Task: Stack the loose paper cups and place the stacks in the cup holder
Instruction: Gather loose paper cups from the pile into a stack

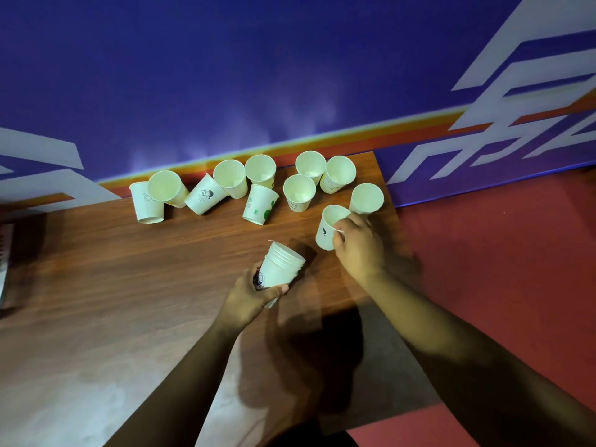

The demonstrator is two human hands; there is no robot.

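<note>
Left hand (254, 293) grips a nested stack of cups (282, 269) near its base, fingers curled round it, rims tilted toward 1 o'clock, over the wooden table (129, 285). Right hand (358, 243), at 2 o'clock from the stack, pinches a single cup (330, 227) at the rim, thumb and fingers closed on it (dark print on its side), with another mouth-up cup (366, 198) just beside it at 1 o'clock. Other loose cups (261, 171) line the table's far edge from 10 to 1 o'clock of the stack, most mouth-up, a few tipped.
</note>
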